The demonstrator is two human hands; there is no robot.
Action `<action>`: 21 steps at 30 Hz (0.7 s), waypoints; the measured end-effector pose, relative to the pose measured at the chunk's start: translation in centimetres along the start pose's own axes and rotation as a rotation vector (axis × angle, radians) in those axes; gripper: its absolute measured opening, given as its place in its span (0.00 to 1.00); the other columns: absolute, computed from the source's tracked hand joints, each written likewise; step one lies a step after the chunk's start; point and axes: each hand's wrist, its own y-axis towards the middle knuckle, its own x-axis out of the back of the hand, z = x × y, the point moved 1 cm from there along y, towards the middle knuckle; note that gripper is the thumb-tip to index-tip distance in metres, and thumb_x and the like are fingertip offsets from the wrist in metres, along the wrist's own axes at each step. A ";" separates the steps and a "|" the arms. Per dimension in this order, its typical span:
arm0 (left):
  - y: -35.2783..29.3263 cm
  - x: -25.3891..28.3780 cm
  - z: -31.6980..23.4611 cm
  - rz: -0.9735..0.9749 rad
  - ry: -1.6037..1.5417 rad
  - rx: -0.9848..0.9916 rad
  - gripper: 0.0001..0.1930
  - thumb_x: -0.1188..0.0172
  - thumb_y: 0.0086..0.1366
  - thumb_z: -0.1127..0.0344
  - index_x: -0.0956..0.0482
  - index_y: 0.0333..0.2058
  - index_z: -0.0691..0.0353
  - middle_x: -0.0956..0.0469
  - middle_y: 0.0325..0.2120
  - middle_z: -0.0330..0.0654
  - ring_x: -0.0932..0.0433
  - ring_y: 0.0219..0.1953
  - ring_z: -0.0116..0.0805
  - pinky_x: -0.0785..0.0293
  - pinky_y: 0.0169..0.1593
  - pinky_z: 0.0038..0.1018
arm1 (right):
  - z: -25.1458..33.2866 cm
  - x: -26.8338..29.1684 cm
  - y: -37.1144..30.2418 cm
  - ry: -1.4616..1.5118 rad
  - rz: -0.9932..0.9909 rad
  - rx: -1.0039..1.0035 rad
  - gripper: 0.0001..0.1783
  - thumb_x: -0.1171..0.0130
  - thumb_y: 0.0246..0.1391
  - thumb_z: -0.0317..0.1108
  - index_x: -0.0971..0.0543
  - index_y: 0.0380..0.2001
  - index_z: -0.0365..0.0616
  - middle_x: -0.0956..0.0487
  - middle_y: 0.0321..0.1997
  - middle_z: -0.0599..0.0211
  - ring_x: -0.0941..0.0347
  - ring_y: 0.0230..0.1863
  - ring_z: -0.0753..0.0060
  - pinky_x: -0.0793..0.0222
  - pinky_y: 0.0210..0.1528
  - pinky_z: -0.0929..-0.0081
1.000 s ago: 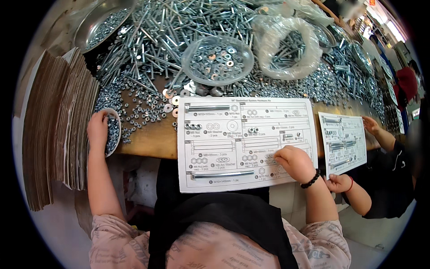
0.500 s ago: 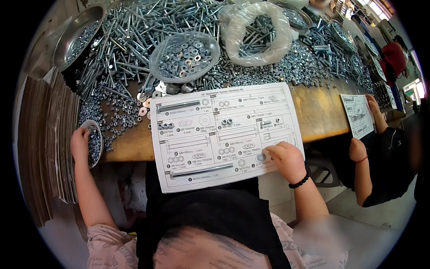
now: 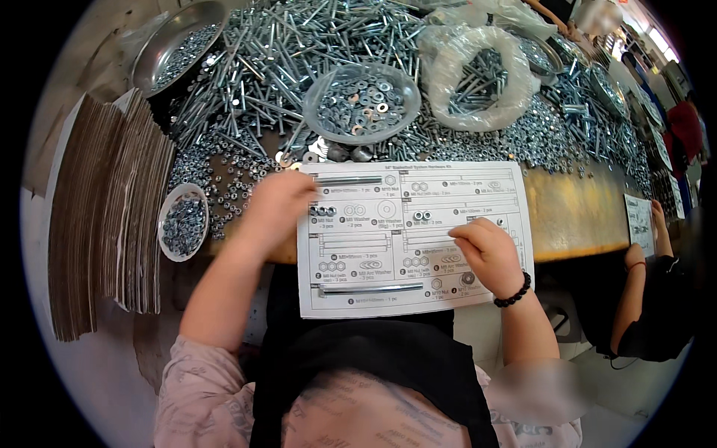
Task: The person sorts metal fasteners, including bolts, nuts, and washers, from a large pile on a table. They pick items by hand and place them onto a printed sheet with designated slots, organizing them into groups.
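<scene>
A printed hardware sheet [image 3: 358, 302] lies at the table's near edge. On it rest a bolt [image 3: 347, 181], a longer bolt [image 3: 371, 289], three nuts [image 3: 323, 212], a pair of nuts [image 3: 423, 216] and a washer [image 3: 468, 278]. My left hand [image 3: 280, 209], smeared by motion, hovers at the sheet's upper left corner beside the shorter bolt; its fingertips do not show clearly. Over the sheet's right half, my right hand [image 3: 489, 257] has its fingers curled with the tips together. Whatever they hold is too small to make out, and this hand hides part of the print.
A white bowl of small nuts [image 3: 184, 222] stands left, next to stacked cardboard [image 3: 104, 216]. Behind the sheet are heaped bolts [image 3: 276, 45], a bowl of washers [image 3: 364, 104], a plastic-lined ring of bolts [image 3: 515, 82] and a metal pan [image 3: 153, 78]. A co-worker's hand [image 3: 635, 257] holds another sheet at right.
My left hand has left the bowl of small nuts and come right to the sheet's upper corner. My right hand has drawn up from the washer. The view has shifted left.
</scene>
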 end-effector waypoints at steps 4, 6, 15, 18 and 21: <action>1.4 -4.9 -2.3 0.113 0.130 -0.186 0.05 0.41 0.50 0.65 0.23 0.25 0.58 0.24 0.24 0.38 0.26 0.33 0.36 0.34 0.39 0.34 | 1.4 -2.5 2.9 0.065 0.052 0.071 0.05 0.43 0.46 0.29 0.22 0.29 0.47 0.26 0.25 0.66 0.28 0.29 0.62 0.32 0.30 0.70; 1.2 -6.0 -2.2 0.080 0.209 -0.204 0.05 0.41 0.50 0.64 0.22 0.25 0.56 0.24 0.24 0.37 0.26 0.33 0.36 0.36 0.38 0.33 | 1.9 -3.5 4.0 0.060 0.087 0.095 0.04 0.44 0.46 0.30 0.23 0.29 0.47 0.26 0.25 0.66 0.28 0.29 0.62 0.32 0.30 0.69; 0.4 -5.2 -0.3 -0.107 0.160 -0.184 0.07 0.43 0.49 0.67 0.21 0.29 0.53 0.26 0.25 0.37 0.27 0.34 0.39 0.38 0.40 0.33 | 1.9 -8.7 7.1 -0.206 0.179 0.179 0.10 0.47 0.43 0.26 0.21 0.31 0.51 0.28 0.26 0.67 0.30 0.31 0.61 0.32 0.32 0.68; -0.6 -4.7 -0.8 -0.018 0.275 -0.236 0.09 0.45 0.49 0.68 0.21 0.31 0.51 0.27 0.27 0.36 0.28 0.34 0.37 0.38 0.40 0.34 | 2.2 -9.1 7.2 -0.233 0.211 0.195 0.13 0.47 0.41 0.26 0.20 0.32 0.53 0.29 0.26 0.68 0.30 0.32 0.63 0.32 0.32 0.69; -1.4 -4.9 -0.7 -0.020 0.335 -0.276 0.10 0.47 0.50 0.68 0.20 0.31 0.50 0.28 0.27 0.34 0.29 0.33 0.34 0.39 0.40 0.33 | 2.4 -9.3 7.0 -0.236 0.213 0.209 0.13 0.47 0.41 0.27 0.20 0.32 0.54 0.29 0.26 0.68 0.30 0.32 0.64 0.32 0.33 0.69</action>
